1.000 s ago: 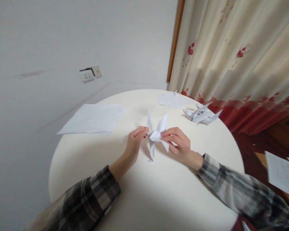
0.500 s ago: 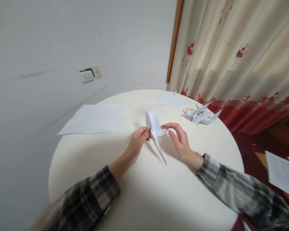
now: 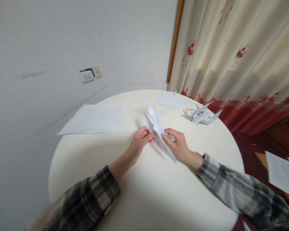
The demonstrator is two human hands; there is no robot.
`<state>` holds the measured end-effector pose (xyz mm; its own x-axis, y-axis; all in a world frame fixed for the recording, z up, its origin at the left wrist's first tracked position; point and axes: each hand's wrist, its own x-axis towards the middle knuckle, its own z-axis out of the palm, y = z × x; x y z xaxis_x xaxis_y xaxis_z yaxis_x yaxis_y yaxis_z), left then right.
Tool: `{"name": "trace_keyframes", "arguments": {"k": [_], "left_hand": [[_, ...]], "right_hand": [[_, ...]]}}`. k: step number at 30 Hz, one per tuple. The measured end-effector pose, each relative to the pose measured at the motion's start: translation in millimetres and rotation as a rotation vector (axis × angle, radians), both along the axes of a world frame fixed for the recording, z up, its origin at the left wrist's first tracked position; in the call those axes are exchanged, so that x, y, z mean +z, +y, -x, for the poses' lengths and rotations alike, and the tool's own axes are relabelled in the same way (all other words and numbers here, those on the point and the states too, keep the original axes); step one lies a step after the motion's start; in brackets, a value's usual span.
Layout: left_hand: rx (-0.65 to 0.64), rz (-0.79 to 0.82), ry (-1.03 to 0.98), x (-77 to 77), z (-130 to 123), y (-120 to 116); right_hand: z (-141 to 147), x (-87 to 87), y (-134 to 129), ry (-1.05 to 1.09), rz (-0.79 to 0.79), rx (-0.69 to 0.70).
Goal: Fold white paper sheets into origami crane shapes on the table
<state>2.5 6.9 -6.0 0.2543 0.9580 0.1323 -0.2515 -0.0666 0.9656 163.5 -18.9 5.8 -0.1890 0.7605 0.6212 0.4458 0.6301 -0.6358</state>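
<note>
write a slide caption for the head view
Left hand and right hand hold a folded paper over a round white table.

The head camera looks forward and down across the tabletop [image 3: 144, 195] toward the wall [image 3: 125, 38], cropping the tabletop's near edge.

At four o'clock, the right edge crops a sheet [image 3: 285, 181], its writing [image 3: 280, 168] too blurred to read. The folded paper [image 3: 156, 123] hides part of the left hand [image 3: 140, 140]. At one o'clock, the top crops the curtain [image 3: 214, 48].
</note>
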Motion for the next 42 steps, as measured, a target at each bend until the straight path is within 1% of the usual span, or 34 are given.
{"name": "trace_keyframes", "arguments": {"k": [4, 9, 13, 16, 22, 25, 27, 30, 33, 35, 39, 42], "left_hand": [[0.048, -0.043, 0.038, 1.7, 1.4, 0.8], [0.18, -0.161, 0.101, 9.5, 3.3, -1.5], [0.232, -0.323, 0.248, 11.7, 3.8, -4.7], [0.252, -0.384, 0.332, 11.9, 3.8, -7.1], [0.27, -0.39, 0.371, 16.5, 4.0, -10.6], [0.284, -0.378, 0.372, 17.9, 4.1, -11.3], [0.275, -0.377, 0.377, 17.1, 4.0, -11.1], [0.24, -0.378, 0.379, 14.5, 3.9, -10.4], [0.193, -0.34, 0.309, 13.9, 4.0, -10.5], [0.185, -0.324, 0.261, 15.6, 4.5, -11.4], [0.257, -0.319, 0.225, 18.9, 6.2, -12.6], [0.267, -0.283, 0.214, 18.7, 5.9, -11.8]], "right_hand": [[-1.2, -2.7, 0.2, 0.045, 0.105, 0.056], [-1.8, -2.5, 2.7, 0.158, 0.259, 0.146], [-0.2, 1.8, 3.5, 0.218, 0.297, 0.196], [1.4, 3.4, 3.4, 0.234, 0.323, 0.203], [0.9, 2.2, 3.2, 0.215, 0.31, 0.159], [0.0, 2.3, 3.2, 0.202, 0.295, 0.174], [0.0, 1.8, 3.3, 0.211, 0.286, 0.179], [1.6, -0.5, 3.9, 0.276, 0.313, 0.166], [4.9, -2.6, 5.5, 0.38, 0.386, 0.186], [6.9, -2.4, 7.7, 0.473, 0.447, 0.189], [7.0, 0.6, 13.9, 0.703, 0.635, 0.19], [4.2, 1.9, 17.5, 0.808, 0.806, 0.286]]}}
